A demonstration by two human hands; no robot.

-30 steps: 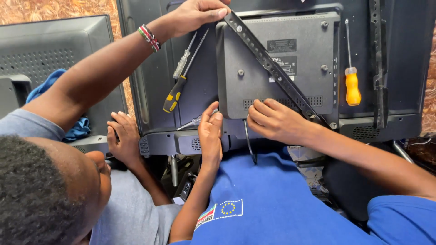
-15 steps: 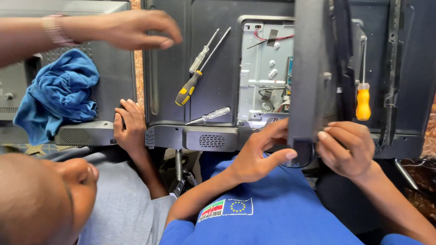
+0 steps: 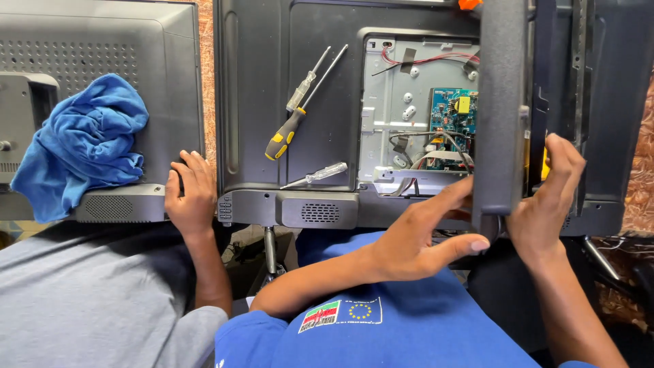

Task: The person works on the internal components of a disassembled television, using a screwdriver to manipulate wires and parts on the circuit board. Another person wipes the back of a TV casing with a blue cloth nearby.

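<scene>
Right hand [image 3: 545, 204] clamps the lower edge of the dark back cover panel [image 3: 503, 109], lifted on edge at 3 o'clock. Left hand [image 3: 426, 235] spread open, fingers touching the panel's bottom corner, holding nothing. Exposed circuit board [image 3: 453, 126] with wires at 1 o'clock. Yellow-black screwdriver [image 3: 289, 129] and clear-handled screwdriver [image 3: 319, 174] lie on the TV back [image 3: 262, 88]. Co-worker's hand [image 3: 191, 194] rests at 9 o'clock by the blue cloth [image 3: 85, 146].
</scene>
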